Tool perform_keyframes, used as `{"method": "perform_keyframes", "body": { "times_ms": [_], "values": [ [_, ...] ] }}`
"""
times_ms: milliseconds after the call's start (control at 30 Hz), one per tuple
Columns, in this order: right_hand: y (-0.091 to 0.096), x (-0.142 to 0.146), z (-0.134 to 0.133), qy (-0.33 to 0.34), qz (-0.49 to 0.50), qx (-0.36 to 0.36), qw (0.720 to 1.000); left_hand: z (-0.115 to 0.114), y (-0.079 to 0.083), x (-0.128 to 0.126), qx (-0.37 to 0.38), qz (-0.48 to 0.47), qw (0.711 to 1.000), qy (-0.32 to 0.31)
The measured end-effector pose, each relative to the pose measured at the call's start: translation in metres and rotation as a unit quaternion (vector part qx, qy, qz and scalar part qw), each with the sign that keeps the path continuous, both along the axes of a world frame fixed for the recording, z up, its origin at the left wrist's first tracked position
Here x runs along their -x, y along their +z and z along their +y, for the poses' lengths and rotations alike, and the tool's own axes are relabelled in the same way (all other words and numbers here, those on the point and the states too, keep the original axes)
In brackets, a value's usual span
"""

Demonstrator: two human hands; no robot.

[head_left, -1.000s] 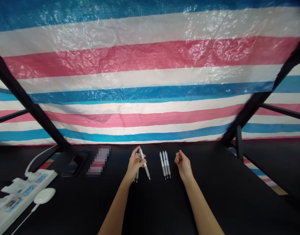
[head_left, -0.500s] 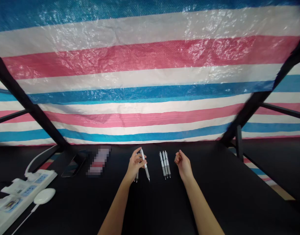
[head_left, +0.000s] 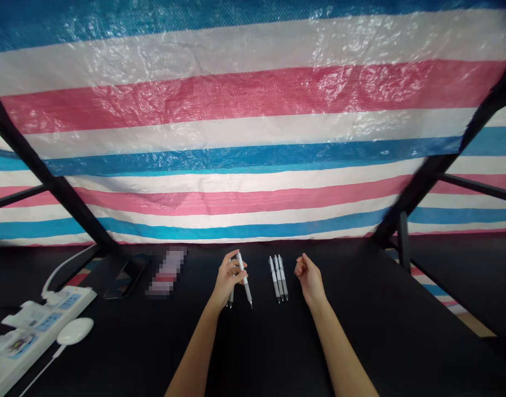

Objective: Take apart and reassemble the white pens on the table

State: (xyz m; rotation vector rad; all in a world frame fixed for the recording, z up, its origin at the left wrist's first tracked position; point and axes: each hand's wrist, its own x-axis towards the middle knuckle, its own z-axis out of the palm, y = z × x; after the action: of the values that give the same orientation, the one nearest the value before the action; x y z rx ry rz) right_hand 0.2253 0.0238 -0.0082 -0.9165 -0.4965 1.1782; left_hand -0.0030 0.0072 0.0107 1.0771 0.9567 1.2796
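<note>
Head view, looking down on my two bare hands over a black table [head_left: 278, 353]. My left hand [head_left: 227, 280] has a white pen [head_left: 243, 278] pinched between thumb and fingers [head_left: 239, 274], which are curled snugly round the upper part of the barrel. The pen slants from about 11 o'clock at its back end to 5 o'clock at its tip, which sits low, near the table; I cannot tell whether it touches. A second pen [head_left: 231, 299] pokes out under the same hand at roughly 6 o'clock, mostly hidden, so I cannot tell if the hand grips it.

At 3 o'clock from the held pen, three more pens [head_left: 278, 277] lie flat in a tight row, just beside one another, tips toward me. My right hand [head_left: 308, 277] is at 3 o'clock of that row, near it but apart, fingers loosely curled inward into a soft fist with nothing visible in them.

Off at 9 o'clock lie a phone [head_left: 124, 277], a power strip [head_left: 33, 331] and a white mouse [head_left: 74, 331].
</note>
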Motion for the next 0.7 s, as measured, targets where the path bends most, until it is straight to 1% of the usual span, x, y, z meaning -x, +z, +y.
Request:
{"method": "perform_keyframes", "body": {
  "times_ms": [167,400,700],
  "values": [
    [0.0006,0.0002,-0.0004,0.002,-0.003,-0.002,1.0,0.0002,-0.0012,0.0,0.0,0.002,1.0,-0.006],
    [-0.0007,0.0,0.0004,0.0,0.0,-0.005,1.0,0.0007,-0.0011,0.0004,-0.014,0.002,1.0,0.022],
    [-0.0015,0.0003,-0.0001,0.001,-0.009,-0.008,1.0,0.0007,-0.0014,-0.0001,-0.011,-0.013,1.0,0.008]
  ]
}}
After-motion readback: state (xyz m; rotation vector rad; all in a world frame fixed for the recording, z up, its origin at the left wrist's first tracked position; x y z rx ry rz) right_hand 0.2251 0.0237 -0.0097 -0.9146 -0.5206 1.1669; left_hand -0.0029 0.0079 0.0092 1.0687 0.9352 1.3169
